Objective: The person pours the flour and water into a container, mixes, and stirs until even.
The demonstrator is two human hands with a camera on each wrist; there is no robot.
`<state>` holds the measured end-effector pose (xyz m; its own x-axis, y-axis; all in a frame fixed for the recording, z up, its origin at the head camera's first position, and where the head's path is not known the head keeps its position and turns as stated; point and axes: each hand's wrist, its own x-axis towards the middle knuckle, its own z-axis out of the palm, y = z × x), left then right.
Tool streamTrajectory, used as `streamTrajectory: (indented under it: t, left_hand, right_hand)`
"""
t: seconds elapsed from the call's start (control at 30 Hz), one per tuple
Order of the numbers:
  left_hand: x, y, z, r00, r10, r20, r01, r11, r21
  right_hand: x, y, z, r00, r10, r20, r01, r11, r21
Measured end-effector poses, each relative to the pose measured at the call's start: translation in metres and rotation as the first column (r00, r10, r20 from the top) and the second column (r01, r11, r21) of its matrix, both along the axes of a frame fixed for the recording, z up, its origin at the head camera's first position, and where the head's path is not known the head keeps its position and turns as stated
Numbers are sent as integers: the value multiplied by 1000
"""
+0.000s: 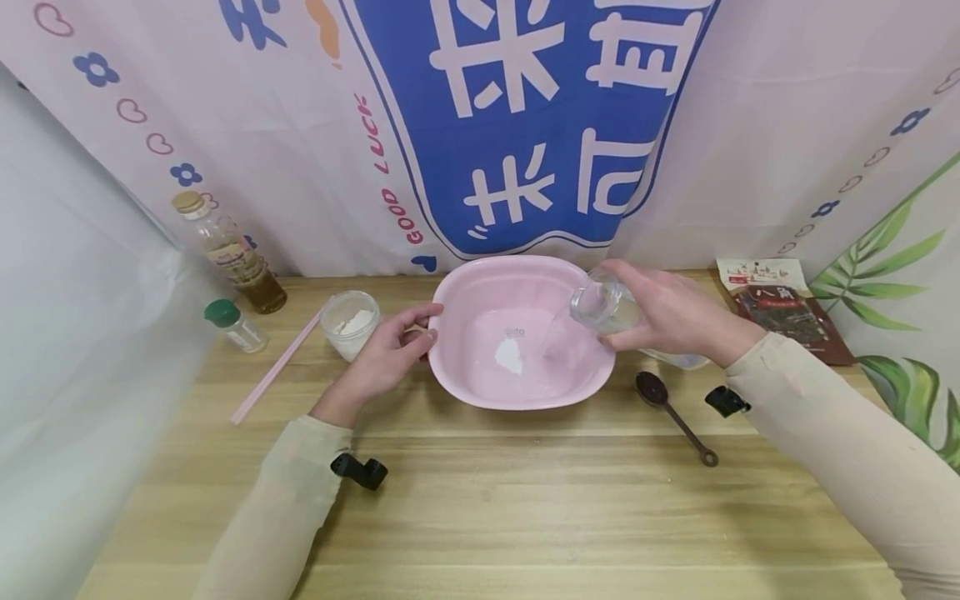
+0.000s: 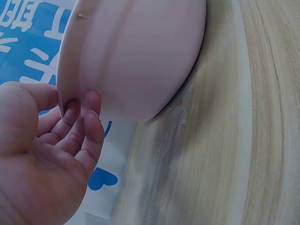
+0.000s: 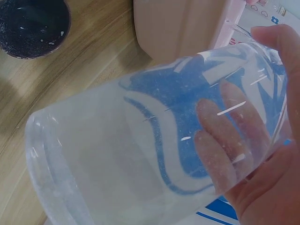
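Note:
A pink plastic basin point(image 1: 463, 367) stands on the wooden table, with a small heap of white powder point(image 1: 509, 356) on its floor. My left hand point(image 1: 384, 354) holds the basin's left rim, thumb on one side and curled fingers under the lip in the left wrist view. Over the right rim, my right hand point(image 1: 667, 310) grips a clear glass jar point(image 3: 117, 140) tipped toward the basin. From its mouth a thin stream of clear liquid point(image 1: 553, 335) runs down beside the powder. In the right wrist view the fingers show through the jar's wall.
Left of the basin are a jar of white powder point(image 1: 350, 323), pink chopsticks point(image 1: 276, 367), a green-capped shaker point(image 1: 238, 327) and an oil bottle point(image 1: 243, 271). On the right lie a dark brown measuring spoon point(image 1: 675, 417) and a food packet point(image 1: 783, 312). A printed curtain point(image 1: 300, 167) hangs behind.

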<state>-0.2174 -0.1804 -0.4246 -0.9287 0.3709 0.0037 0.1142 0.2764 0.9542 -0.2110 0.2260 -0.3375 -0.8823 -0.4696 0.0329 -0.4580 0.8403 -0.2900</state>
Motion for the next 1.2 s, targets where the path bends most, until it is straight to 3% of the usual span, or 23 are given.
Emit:
streamTrajectory:
  t: [1.2]
  left_hand:
    - [2, 1, 3, 1000, -1, 3, 1, 1000, 15]
  right_hand:
    - [-2, -3, 5, 1000, 2, 31, -3, 999, 40]
